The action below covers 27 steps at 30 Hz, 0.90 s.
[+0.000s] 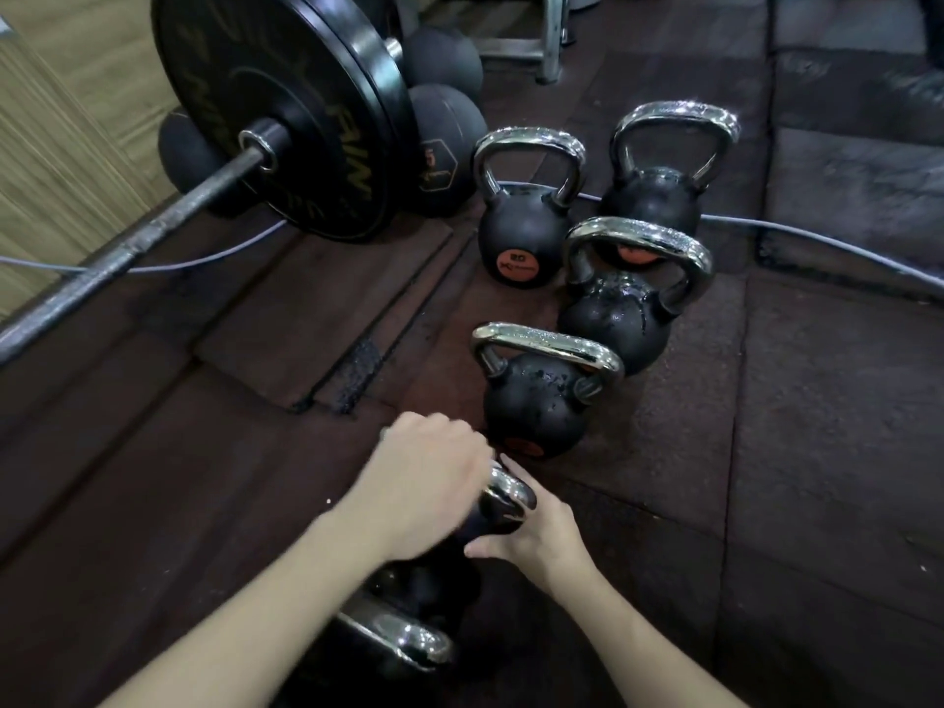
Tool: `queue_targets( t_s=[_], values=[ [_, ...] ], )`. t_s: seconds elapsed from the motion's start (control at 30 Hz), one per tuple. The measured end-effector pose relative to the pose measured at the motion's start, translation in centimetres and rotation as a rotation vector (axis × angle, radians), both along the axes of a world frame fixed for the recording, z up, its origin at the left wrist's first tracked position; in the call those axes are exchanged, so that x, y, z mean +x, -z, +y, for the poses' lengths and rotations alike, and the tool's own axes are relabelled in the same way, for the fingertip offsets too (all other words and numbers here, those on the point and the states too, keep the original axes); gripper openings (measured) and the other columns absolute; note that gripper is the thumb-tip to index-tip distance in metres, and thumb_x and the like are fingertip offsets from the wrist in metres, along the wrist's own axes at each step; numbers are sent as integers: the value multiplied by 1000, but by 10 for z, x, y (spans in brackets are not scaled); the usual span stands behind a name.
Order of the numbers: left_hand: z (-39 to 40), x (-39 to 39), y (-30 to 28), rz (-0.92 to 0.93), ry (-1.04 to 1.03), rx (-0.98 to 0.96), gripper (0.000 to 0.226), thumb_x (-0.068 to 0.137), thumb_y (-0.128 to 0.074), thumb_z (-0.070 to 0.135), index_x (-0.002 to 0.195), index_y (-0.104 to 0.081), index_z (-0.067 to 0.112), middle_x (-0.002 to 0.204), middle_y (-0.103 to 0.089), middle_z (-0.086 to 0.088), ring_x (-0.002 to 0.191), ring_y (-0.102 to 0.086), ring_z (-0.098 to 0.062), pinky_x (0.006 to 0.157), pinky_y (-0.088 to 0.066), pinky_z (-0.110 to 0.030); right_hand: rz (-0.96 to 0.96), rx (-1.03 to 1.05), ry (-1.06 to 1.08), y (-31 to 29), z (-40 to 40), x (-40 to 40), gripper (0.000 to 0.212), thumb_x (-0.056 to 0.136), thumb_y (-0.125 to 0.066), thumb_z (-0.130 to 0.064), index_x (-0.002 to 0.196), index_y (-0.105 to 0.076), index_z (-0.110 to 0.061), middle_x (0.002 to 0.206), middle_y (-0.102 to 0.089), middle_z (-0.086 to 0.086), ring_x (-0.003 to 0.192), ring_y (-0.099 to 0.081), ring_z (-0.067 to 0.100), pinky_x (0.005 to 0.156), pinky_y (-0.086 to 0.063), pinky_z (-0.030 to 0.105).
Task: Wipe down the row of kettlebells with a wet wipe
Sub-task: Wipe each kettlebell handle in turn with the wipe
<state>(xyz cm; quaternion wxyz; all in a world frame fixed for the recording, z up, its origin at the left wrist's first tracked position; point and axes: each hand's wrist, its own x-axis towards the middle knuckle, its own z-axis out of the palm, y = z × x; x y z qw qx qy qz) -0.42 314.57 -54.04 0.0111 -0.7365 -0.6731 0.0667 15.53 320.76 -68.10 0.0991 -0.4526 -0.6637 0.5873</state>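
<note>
Several black kettlebells with chrome handles stand in a row on the dark rubber floor. My left hand [429, 477] is closed over the handle of a near kettlebell [503, 503], hiding most of it. A pale scrap, maybe the wet wipe [384, 432], peeks out at the far edge of that hand. My right hand [536, 534] rests against the right side of the same kettlebell, fingers straight. Beyond it stand a wet-looking kettlebell [531, 406] and another [613, 324]. One more kettlebell [403, 641] sits nearest me, under my left forearm.
Two more kettlebells [518, 232] [659, 196] stand at the back. A loaded barbell [276, 120] lies to the left, with dark medicine balls [444, 130] behind its plate. A grey cable [817, 235] crosses the floor. A metal rack leg [551, 38] is at the top.
</note>
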Motion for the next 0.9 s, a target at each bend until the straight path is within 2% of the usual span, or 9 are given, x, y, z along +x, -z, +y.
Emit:
queue_targets(
  t_s=[0.1, 0.2, 0.4, 0.5, 0.57, 0.63, 0.7, 0.8, 0.9],
  values=[
    [-25, -45, 13, -426, -251, 156, 43, 107, -27, 29, 113, -69, 29, 108, -67, 7, 104, -64, -18, 91, -48, -36, 51, -30, 16, 1, -3, 1, 122, 46, -107, -21, 152, -48, -35, 121, -68, -23, 98, -51, -37, 83, -35, -9],
    [-39, -44, 16, -820, -529, 267, 34, 110, -42, 30, 132, -66, 41, 138, -61, 25, 134, -51, 5, 114, -37, -21, 59, -20, 23, 2, -2, 2, 123, 47, -106, -22, 153, -47, -36, 115, -69, -25, 97, -53, -35, 84, -37, -8],
    [-45, -2, 23, -381, 79, 293, 41, 98, -61, 26, 136, -66, 12, 149, -58, 1, 145, -47, -20, 117, -37, -35, 5, -21, -11, 4, -1, 4, 106, 48, -103, -29, 141, -55, -46, 113, -74, -27, 104, -63, -21, 88, -47, 2],
    [-29, 26, 26, -316, 179, 222, 35, 101, -56, 34, 128, -69, 14, 137, -65, 0, 135, -56, -23, 115, -40, -39, -32, 10, -21, 1, -4, 7, 56, 75, -82, -23, 129, -67, -24, 94, -70, -23, 97, -65, -1, 70, -45, 1],
    [-12, 29, 25, -232, 140, 163, 33, 106, -42, 35, 118, -69, 20, 116, -67, 2, 113, -62, -24, 101, -45, -41, -72, 18, -34, -1, -3, 5, 44, 85, -82, -16, 127, -68, -10, 101, -63, -15, 103, -65, 8, 70, -44, 3],
    [2, 20, 19, -110, 125, 150, 37, 104, -35, 33, 98, -69, 22, 90, -64, 1, 83, -61, -27, 75, -47, -44, -74, 17, -12, 0, 0, 2, 62, 66, -98, -26, 122, -70, -24, 101, -71, -19, 102, -69, -3, 79, -48, 10],
    [6, 3, 13, -65, 76, 155, 32, 97, -38, 29, 82, -64, 19, 75, -60, -2, 67, -58, -30, 60, -47, -44, -54, 18, 7, -1, 0, -1, 89, 49, -104, -29, 129, -66, -40, 102, -74, -22, 92, -60, -27, 79, -42, -1],
    [-6, -28, 18, -240, -210, 144, 22, 96, -41, 21, 79, -54, 19, 77, -57, -4, 71, -58, -33, 62, -50, -47, 24, -16, 20, -1, -2, -1, 117, 47, -105, -22, 149, -52, -39, 118, -71, -21, 89, -49, -40, 78, -35, -10],
    [-20, -48, 30, -804, -714, 179, 30, 107, -37, 23, 86, -57, 16, 86, -61, 3, 88, -60, -22, 79, -48, -39, 54, -48, 28, 0, -2, 0, 122, 47, -106, -19, 153, -48, -33, 119, -70, -21, 93, -52, -37, 81, -34, -10]
  ],
)
